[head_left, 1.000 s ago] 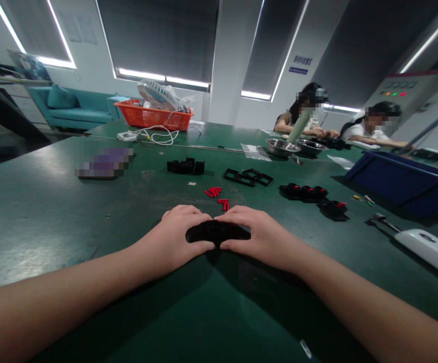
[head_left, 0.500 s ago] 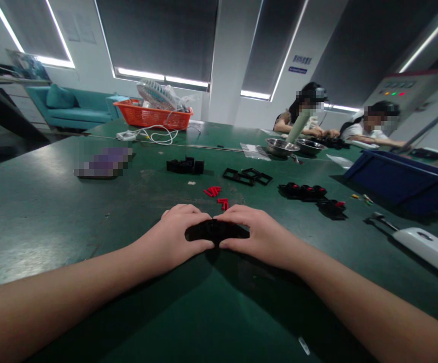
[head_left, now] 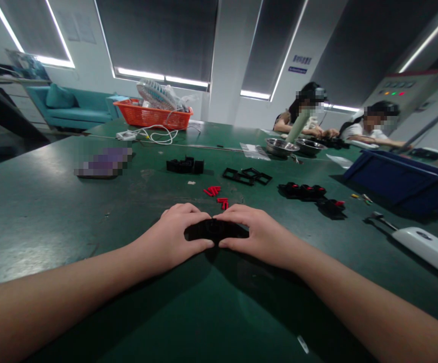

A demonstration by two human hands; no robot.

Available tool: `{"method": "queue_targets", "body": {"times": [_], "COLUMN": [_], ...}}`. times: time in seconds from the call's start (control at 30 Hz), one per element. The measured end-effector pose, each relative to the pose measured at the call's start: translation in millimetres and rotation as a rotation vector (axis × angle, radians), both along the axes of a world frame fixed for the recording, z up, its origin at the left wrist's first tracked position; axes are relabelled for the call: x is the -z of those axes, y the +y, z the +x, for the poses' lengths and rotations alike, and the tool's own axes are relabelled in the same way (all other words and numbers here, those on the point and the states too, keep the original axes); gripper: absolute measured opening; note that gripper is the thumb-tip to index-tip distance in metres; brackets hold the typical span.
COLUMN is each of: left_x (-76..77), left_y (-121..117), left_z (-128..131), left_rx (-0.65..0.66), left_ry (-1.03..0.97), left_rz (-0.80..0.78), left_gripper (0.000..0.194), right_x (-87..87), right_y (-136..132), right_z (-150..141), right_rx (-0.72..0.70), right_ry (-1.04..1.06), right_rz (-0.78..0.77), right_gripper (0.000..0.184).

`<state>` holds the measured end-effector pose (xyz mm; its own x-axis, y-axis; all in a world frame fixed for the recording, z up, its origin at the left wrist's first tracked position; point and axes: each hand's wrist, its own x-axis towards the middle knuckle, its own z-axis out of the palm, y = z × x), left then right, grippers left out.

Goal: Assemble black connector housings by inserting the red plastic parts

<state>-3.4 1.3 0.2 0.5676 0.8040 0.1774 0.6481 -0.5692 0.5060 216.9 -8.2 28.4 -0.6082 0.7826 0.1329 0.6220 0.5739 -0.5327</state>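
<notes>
Both of your hands clamp one black plastic part [head_left: 216,230] against the green table [head_left: 52,212], near its front edge. Your left hand [head_left: 173,237] grips its left end, your right hand [head_left: 259,237] its right end, thumbs underneath, likely pinning it steady. Beyond your knuckles lie two small clusters of red pins [head_left: 213,191]. Further back sit black frames [head_left: 247,176] and, toward the right edge, black assemblies with red buttons [head_left: 306,191].
</notes>
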Motion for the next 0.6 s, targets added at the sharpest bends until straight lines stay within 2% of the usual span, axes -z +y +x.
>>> {"method": "queue_targets", "body": {"times": [0.6], "left_x": [3.6], "left_y": [0.4], "left_z": [-0.9], "left_rx": [0.007], "left_ry": [0.023], "left_rz": [0.072], "left_gripper": [0.033], "right_x": [-0.5], "right_y": [0.2], "right_z": [-0.4], "right_rx": [0.008], "right_ry": [-0.027], "right_rz": [0.006], "right_gripper": [0.039]}}
